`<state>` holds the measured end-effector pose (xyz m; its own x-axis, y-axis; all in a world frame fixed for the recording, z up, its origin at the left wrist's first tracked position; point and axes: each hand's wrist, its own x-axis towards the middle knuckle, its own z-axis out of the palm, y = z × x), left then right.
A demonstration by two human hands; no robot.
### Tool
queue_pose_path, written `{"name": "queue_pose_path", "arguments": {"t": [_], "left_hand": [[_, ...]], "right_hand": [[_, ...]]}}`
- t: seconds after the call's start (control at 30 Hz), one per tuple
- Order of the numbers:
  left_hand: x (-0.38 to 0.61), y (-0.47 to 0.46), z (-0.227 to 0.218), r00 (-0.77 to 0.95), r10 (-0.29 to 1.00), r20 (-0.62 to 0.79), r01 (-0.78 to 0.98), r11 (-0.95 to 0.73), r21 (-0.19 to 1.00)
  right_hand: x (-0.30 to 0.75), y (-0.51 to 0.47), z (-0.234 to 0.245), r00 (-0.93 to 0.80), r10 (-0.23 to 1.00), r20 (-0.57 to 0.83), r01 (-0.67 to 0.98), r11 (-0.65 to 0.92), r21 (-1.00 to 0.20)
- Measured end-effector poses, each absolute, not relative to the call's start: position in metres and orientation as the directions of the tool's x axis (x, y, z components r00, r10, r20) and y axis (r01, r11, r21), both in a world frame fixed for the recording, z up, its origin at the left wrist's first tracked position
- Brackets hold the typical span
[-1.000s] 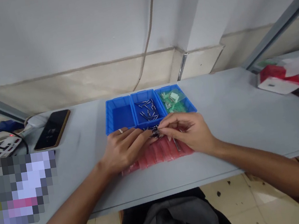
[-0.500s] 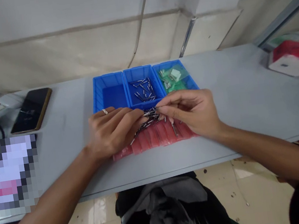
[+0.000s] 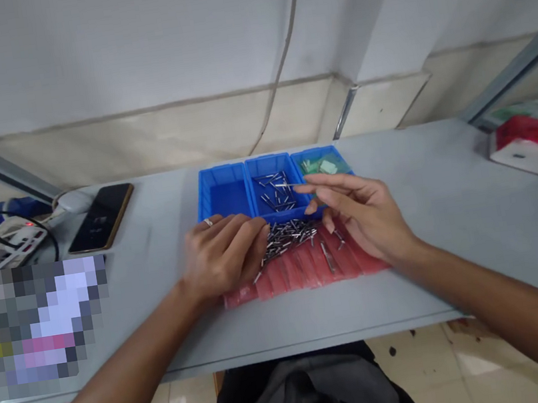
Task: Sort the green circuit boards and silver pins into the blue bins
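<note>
Head view: a loose pile of metal pins [image 3: 289, 239] lies on red plastic packets [image 3: 339, 265], directly before the person and within reach of both hands. The ringed left hand [image 3: 224, 255] curls against the pile's left edge; whether it clamps pins cannot be told. The right hand [image 3: 362, 214] holds thumb and forefinger apart above the blue three-compartment bin [image 3: 225, 198], a pin at the forefinger tip, grip unclear. More pins occupy the middle compartment, separated from a green-tinted plastic bag [image 3: 321, 165] beside them.
</note>
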<state>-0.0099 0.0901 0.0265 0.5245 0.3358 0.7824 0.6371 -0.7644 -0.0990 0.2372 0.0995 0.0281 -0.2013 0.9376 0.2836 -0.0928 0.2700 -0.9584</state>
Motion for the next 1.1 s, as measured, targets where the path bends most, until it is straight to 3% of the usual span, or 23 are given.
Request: {"name": "queue_pose_path", "arguments": {"t": [0.13, 0.2, 0.3, 0.4, 0.63, 0.87, 1.1], "left_hand": [[-0.009, 0.089, 0.027, 0.521, 0.333, 0.786, 0.649, -0.752, -0.112], [-0.01, 0.088, 0.026, 0.525, 0.337, 0.782, 0.646, -0.756, -0.107], [-0.01, 0.088, 0.025, 0.537, 0.344, 0.77, 0.647, -0.754, -0.114], [-0.009, 0.089, 0.025, 0.554, 0.336, 0.762, 0.641, -0.756, -0.133], [-0.008, 0.089, 0.025, 0.56, 0.338, 0.756, 0.643, -0.753, -0.14], [-0.01, 0.088, 0.024, 0.568, 0.327, 0.756, 0.635, -0.758, -0.149], [-0.008, 0.089, 0.022, 0.595, 0.345, 0.726, 0.62, -0.772, -0.14]], "right_hand": [[0.237, 0.096, 0.032, -0.351, 0.831, 0.432, 0.145, 0.504, -0.851], [0.236, 0.093, 0.029, -0.507, 0.69, 0.517, 0.316, 0.707, -0.633], [0.234, 0.091, 0.018, -0.749, 0.461, 0.476, 0.408, 0.887, -0.216], [0.233, 0.092, 0.009, -0.838, 0.385, 0.386, 0.412, 0.911, -0.015], [0.235, 0.094, 0.007, -0.836, 0.346, 0.426, 0.388, 0.922, 0.012], [0.236, 0.096, 0.013, -0.716, 0.44, 0.542, 0.419, 0.892, -0.171], [0.236, 0.095, 0.019, -0.558, 0.442, 0.702, 0.37, 0.89, -0.266]]}}
